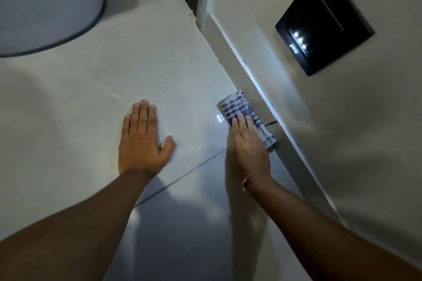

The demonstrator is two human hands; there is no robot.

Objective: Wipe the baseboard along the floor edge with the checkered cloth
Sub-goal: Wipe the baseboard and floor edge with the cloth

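Cloth half hidden under right hand, against baseboard.

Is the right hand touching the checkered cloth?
Touching. The head view shows the right hand laid flat on the checkered cloth, fingers overlapping its near part, pressing it against the baseboard.

**What the view hides or cuts off**

The right hand covers the near half of the checkered cloth, and the baseboard behind the cloth is hidden. At ten o'clock, a grey rounded object is cut by the top and left edges. At two o'clock, the markings on the black wall panel are too small to read. Both forearms run out of the bottom edge.
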